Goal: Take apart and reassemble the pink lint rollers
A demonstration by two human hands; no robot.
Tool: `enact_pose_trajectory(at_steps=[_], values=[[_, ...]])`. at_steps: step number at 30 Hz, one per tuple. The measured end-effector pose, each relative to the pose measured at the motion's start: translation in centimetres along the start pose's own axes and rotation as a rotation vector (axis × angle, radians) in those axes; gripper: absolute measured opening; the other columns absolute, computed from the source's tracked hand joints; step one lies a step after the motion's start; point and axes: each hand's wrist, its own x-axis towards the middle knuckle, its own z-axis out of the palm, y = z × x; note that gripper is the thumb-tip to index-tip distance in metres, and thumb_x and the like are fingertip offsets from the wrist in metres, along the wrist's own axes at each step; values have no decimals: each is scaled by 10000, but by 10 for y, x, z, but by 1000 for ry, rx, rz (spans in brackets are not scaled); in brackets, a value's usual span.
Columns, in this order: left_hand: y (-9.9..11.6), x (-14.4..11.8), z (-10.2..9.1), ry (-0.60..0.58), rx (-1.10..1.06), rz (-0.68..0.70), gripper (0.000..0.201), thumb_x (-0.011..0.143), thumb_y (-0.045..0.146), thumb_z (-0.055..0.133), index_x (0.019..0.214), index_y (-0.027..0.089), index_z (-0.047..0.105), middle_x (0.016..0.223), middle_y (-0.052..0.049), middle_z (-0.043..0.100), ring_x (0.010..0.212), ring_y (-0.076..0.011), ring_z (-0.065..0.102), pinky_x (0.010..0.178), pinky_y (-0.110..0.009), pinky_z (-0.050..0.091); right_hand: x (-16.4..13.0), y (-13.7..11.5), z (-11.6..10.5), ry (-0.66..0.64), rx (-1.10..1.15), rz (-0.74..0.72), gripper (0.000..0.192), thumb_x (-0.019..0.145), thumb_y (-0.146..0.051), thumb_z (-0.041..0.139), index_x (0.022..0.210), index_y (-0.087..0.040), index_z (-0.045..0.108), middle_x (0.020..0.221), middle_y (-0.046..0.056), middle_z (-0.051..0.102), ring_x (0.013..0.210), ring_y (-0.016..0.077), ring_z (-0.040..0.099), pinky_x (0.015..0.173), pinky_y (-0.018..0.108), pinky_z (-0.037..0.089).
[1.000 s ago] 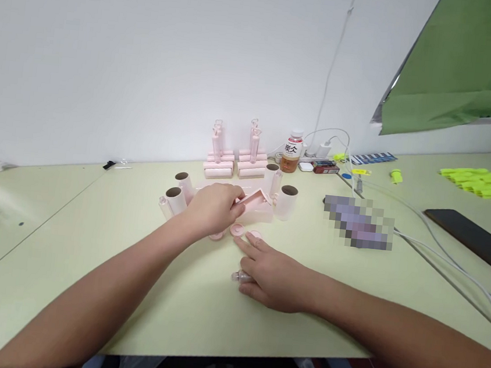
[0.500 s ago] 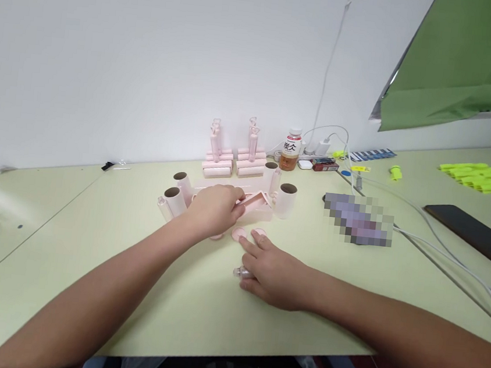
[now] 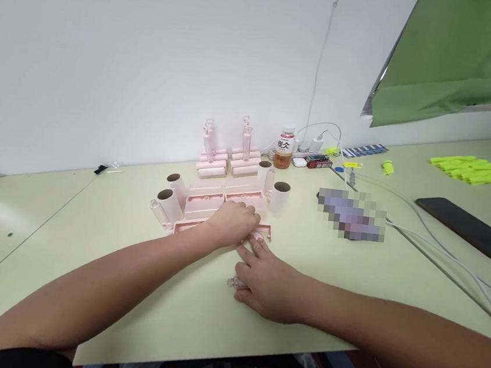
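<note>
My left hand [image 3: 235, 225] is closed with curled fingers over a shallow pink plastic case part [image 3: 264, 229], whose ends show on both sides of it. The grip itself is partly hidden. Just in front, my right hand [image 3: 268, 283] holds a small clear bottle [image 3: 233, 283] under its palm and thumb. Two stretched fingers of that hand touch a round pink disc [image 3: 257, 237] beside the case part. Behind my left hand lie more pink open trays [image 3: 204, 202]. Upright pink-white tubes [image 3: 170, 205] stand to either side, one on the right [image 3: 279, 200].
Against the wall are stacked pink rolls [image 3: 211, 171] with slim pink bottles [image 3: 246, 143] on top. A drink bottle [image 3: 284, 148] and white cables [image 3: 340, 136] stand further right. Also on the right lie a blurred phone [image 3: 351, 215], a black slab [image 3: 464, 227] and yellow pieces [image 3: 470, 175].
My left hand has come nearer to me with the pink case part, down to the fingers of my right hand. The trays behind now show. My right hand has barely moved.
</note>
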Motion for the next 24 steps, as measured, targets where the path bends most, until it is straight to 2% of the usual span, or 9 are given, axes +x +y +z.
enact_pose_trajectory(at_steps=[5,10,15,18,22,24], values=[[-1,-1,-2,-19,-46,-41,140,758,170,650,889,123,663,858,-126,673,842,-293,676,662,-362,495,3,2,-3,13,5,32,472,935,-441,478,1101,-52,686,1331,293,527,1324,475,386,1077,642,266],[-4,1,-2,-42,-50,-48,115,778,190,616,849,126,679,817,-122,668,837,-291,677,665,-356,497,7,11,-7,29,22,11,434,933,-419,488,1063,-62,699,1176,262,623,1305,397,423,1108,596,250],[-5,-3,-2,-9,-49,-58,163,819,192,562,927,134,671,875,-126,659,864,-286,667,658,-354,499,12,21,-12,29,43,-3,412,926,-412,507,1031,-69,708,1137,238,642,1295,352,427,1126,548,256],[-3,-9,-5,14,-50,-82,157,836,167,539,932,141,660,875,-117,648,857,-282,667,648,-350,490,12,24,-13,33,49,0,409,927,-412,509,1011,-64,707,1223,254,603,1338,344,387,1137,533,251],[-5,-24,-11,50,-78,-183,140,832,182,556,930,157,652,897,-101,649,834,-269,667,647,-345,476,8,26,-10,62,58,-6,422,922,-422,519,1004,-50,701,1421,279,452,1445,375,212,1147,543,231],[-6,-34,-13,95,-105,-267,157,839,216,558,957,169,650,923,-92,659,826,-267,666,635,-344,464,5,25,-9,71,69,-6,438,928,-432,509,1023,-46,693,1457,278,416,1442,389,223,1140,552,237]])
